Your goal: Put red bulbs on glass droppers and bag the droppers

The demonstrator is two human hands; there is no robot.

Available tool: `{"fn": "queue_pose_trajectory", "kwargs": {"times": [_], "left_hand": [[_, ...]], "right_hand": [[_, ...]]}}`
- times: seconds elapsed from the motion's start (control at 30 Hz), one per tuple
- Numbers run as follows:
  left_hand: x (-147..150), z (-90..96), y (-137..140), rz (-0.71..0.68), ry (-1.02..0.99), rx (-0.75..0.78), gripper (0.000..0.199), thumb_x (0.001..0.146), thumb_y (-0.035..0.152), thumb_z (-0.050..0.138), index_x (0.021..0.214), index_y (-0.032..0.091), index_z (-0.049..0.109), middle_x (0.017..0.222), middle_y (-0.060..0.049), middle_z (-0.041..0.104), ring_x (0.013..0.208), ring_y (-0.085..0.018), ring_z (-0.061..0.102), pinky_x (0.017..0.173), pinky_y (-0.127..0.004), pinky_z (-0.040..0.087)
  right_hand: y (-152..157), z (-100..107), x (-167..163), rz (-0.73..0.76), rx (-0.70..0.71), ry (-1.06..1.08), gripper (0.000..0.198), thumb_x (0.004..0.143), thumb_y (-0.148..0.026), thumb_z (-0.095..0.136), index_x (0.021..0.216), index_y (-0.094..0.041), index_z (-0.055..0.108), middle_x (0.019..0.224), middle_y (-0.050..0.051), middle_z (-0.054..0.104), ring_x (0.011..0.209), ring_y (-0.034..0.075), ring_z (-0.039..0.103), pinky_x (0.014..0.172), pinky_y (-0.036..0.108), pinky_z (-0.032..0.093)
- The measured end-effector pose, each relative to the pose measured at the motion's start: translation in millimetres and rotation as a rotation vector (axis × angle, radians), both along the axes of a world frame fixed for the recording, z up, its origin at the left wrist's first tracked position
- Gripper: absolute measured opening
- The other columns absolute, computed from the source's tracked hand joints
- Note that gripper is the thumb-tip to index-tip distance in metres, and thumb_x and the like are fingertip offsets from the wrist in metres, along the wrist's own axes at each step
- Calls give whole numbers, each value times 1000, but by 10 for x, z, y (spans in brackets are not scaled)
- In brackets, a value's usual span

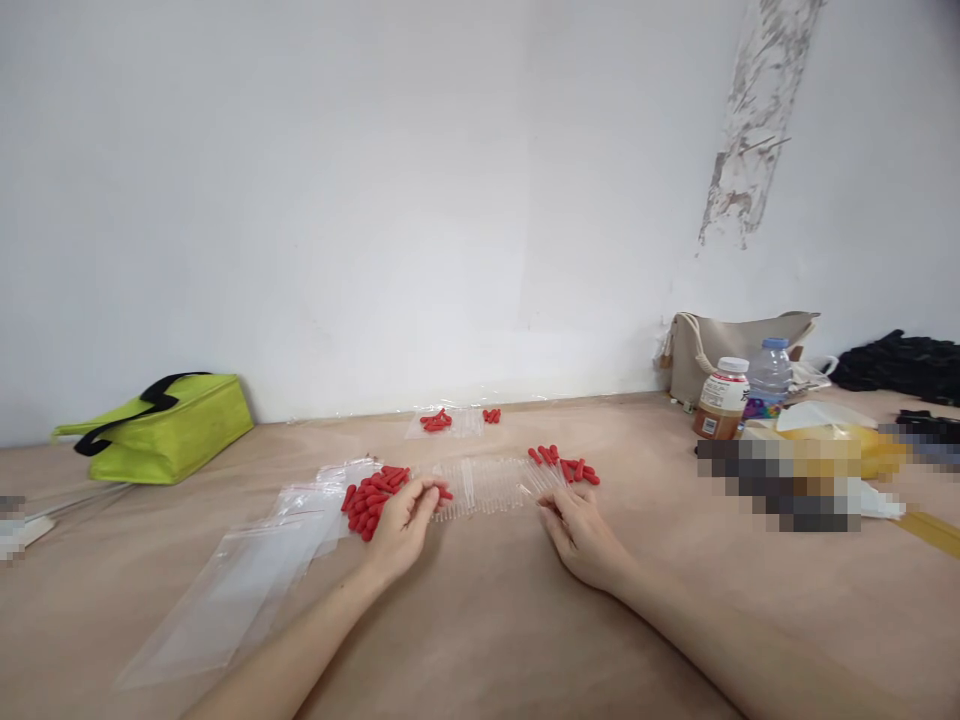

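Two bare hands are working over a brown surface (480, 600): the left hand (409, 520) is pinching a small red bulb (445, 494), and the right hand (581, 530) is gripping at least one slender clear tube (529, 493) (how many of the fanned ones, I cannot tell). Between the grips a row of clear tubes (495, 485) is lying, with a red heap (367, 505) sitting just left of the left fingers and a smaller red cluster (581, 471) resting beyond the right. Smooth and seemingly light, the row is risking being knocked askew by a brushing hand, while a loose pinch could be letting the bulb roll away.
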State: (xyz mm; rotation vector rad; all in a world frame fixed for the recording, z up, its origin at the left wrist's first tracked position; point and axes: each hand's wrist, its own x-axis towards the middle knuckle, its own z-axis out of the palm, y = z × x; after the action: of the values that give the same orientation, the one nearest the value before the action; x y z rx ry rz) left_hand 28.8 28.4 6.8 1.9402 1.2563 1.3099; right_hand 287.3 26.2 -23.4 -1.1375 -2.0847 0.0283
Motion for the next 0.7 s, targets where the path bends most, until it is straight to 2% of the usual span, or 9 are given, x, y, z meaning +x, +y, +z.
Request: {"fn": "queue_pose_trajectory", "kwargs": {"times": [0.1, 0.17, 0.23, 0.33, 0.4, 0.5, 0.7], "left_hand": [[155, -101, -109, -42, 36, -76, 21, 81, 36, 48, 79, 16, 55, 80, -4, 64, 76, -18, 61, 70, -29, 48], [196, -163, -151, -58, 72, -94, 19, 78, 35, 54, 76, 16, 53, 76, -3, 63, 73, -17, 61, 65, -27, 48], [196, -199, -169, -79, 97, -102, 18, 77, 32, 56, 85, 17, 53, 83, -4, 63, 74, -17, 61, 65, -27, 48], [170, -202, -171, -77, 164, -44, 26, 78, 29, 55, 103, 20, 53, 106, -6, 58, 91, -19, 59, 77, -31, 47], [160, -186, -168, -73, 246, 6, 22, 81, 28, 52, 101, 23, 59, 113, -5, 56, 100, -20, 54, 85, -34, 43], [168, -159, -168, -91, 308, 49, 20, 84, 28, 46, 90, 22, 64, 105, -5, 59, 97, -19, 55, 86, -33, 42], [204, -139, -178, -124, 275, 59, 22, 86, 30, 43, 89, 20, 61, 87, -2, 63, 82, -17, 57, 73, -27, 44]], "right_hand": [[-81, 59, -53, 41, 0, -29, 16, 87, -23, 34, 82, -19, 48, 73, 2, 59, 71, 15, 53, 72, 29, 34], [-110, 77, -103, 60, -5, -40, 16, 87, -23, 34, 81, -19, 49, 71, 2, 59, 68, 14, 53, 72, 28, 34], [-119, 82, -155, 71, -13, -40, 17, 87, -23, 34, 81, -19, 50, 70, 1, 60, 67, 13, 53, 72, 28, 33], [-112, 76, -220, 92, -28, -34, 18, 88, -24, 34, 83, -20, 50, 74, 1, 61, 68, 13, 52, 73, 28, 31], [-107, 72, -246, 118, -27, -39, 18, 88, -23, 33, 83, -19, 50, 76, 1, 61, 67, 13, 51, 73, 28, 30], [-107, 71, -267, 158, -26, -56, 20, 88, -23, 31, 81, -19, 49, 77, 1, 61, 64, 12, 51, 74, 29, 29], [-121, 86, -294, 200, -46, -75, 19, 88, -22, 32, 82, -18, 49, 78, 2, 62, 64, 12, 53, 75, 29, 27]]}}
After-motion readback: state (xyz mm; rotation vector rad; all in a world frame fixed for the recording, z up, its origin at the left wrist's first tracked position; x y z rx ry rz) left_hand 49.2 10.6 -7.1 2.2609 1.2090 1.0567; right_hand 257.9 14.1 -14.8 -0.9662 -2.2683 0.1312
